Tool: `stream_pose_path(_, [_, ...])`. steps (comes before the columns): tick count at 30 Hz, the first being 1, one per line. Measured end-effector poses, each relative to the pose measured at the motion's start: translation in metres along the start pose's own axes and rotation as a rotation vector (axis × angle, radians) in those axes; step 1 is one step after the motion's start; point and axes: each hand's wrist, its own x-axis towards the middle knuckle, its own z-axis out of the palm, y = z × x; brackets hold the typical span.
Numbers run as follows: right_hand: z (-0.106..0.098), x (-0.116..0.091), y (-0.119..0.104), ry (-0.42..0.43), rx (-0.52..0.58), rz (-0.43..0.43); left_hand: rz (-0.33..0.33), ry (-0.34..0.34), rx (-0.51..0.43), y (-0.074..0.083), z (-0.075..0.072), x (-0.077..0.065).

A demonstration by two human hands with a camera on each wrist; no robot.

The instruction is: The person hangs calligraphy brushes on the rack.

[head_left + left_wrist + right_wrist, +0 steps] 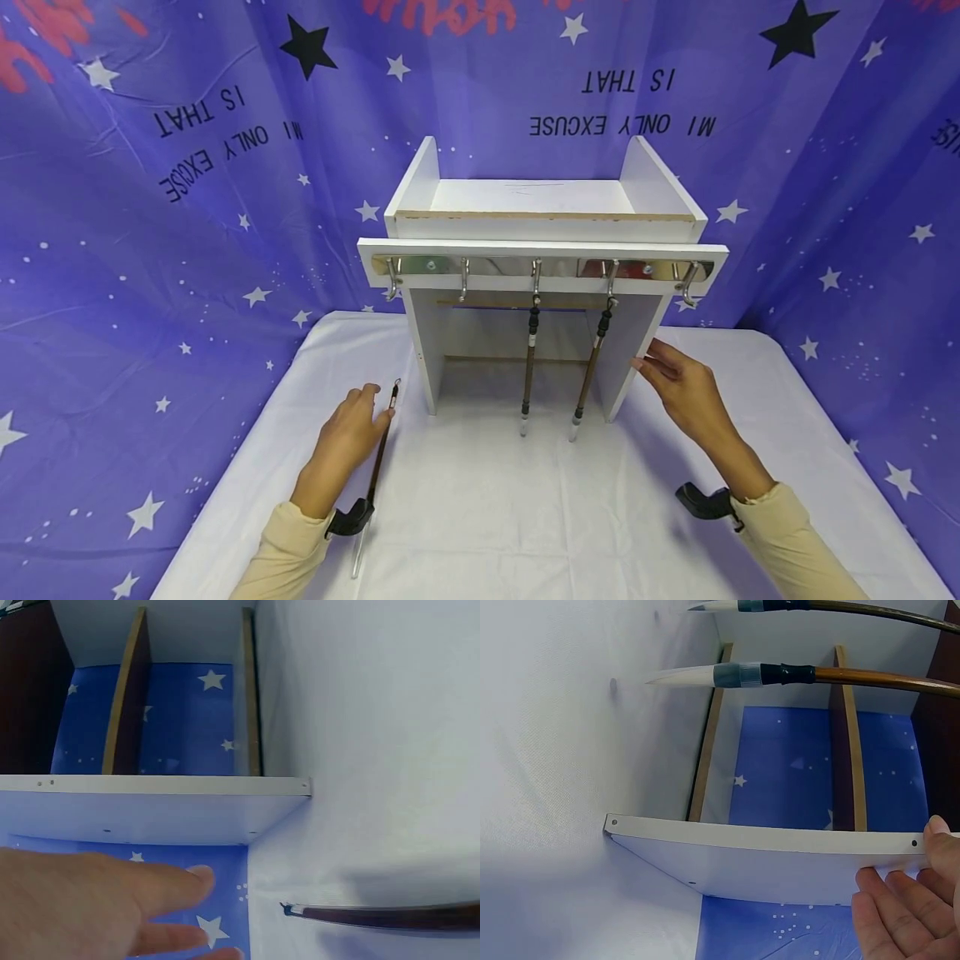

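Note:
Two writing brushes hang tip-down from hooks on a white wooden rack: a middle brush (529, 367) and one to its right (592, 367). Their pale bristles show in the right wrist view, on the nearer brush (682, 676). A third brush (379, 458) lies on the white cloth left of the rack. Over it hovers my left hand (347, 442), fingers loosely extended; the left wrist view shows a gap between hand and brush. My right hand (686, 396) holds the front edge of the rack's right side panel (765, 851), thumb on the edge and fingers against the outer face.
A metal strip with several hooks (462, 279) runs across the rack's front board. Above it sits a shelf (532, 196) with two raised sides. White cloth (480, 517) covers the table. A purple star-printed curtain (480, 100) surrounds it at the back and sides.

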Motion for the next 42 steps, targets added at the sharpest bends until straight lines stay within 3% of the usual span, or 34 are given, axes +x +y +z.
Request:
stream_pose_path(7, [0.0, 0.0, 0.0, 0.003, 0.003, -0.006, -0.033, -0.062, 0.062, -0.004, 0.009, -0.01])
stream_pose_path(17, [0.001, 0.001, 0.0, 0.01, -0.006, -0.019, -0.065, -0.112, 0.068, -0.001, 0.017, -0.014])
stream_pose_path(26, [0.001, 0.001, 0.002, 0.01, -0.024, -0.013, -0.028, -0.089, 0.03, -0.004, 0.027, -0.013])
stream_pose_path(42, [0.0, 0.001, 0.001, 0.009, -0.02, -0.003, -0.053, -0.092, 0.025, -0.004, 0.034, -0.008])
